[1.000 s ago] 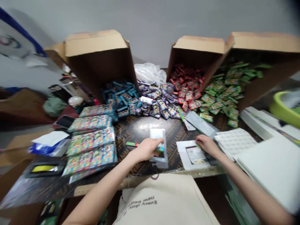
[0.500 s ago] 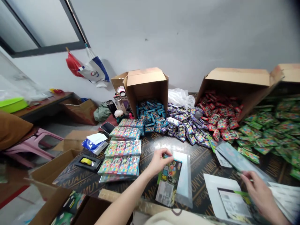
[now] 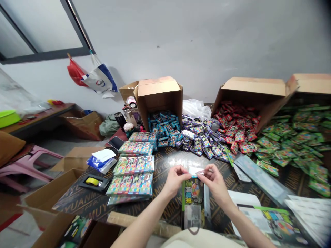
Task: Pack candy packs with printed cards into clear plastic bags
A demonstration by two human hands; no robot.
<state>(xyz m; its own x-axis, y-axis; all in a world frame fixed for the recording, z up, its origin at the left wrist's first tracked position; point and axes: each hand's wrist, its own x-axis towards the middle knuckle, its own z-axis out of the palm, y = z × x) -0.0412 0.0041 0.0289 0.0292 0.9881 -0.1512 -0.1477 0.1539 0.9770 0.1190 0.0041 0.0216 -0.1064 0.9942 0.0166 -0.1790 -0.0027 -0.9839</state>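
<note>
Close together in front of my body, my left hand and my right hand both have their fingers pinched. A dark printed card with colourful lettering hangs below my left fingertips, at its top edge. Between the two hands shows a small white piece with a light-blue lower edge, and my right fingers grip its right end. Whether it is a label or a flap I cannot tell. Part of a clear plastic sleeve shows behind the card, at its right.
Packed rows of colourful packets stand left. Behind are loose blue packets, purple packets, red packets and green packets, some in open cartons. At right lie plastic sleeves, another printed card and white sheets.
My right hand has come from the right side of the table to meet the left at the card's top. The card now hangs straighter, and the white piece shows between the hands.
</note>
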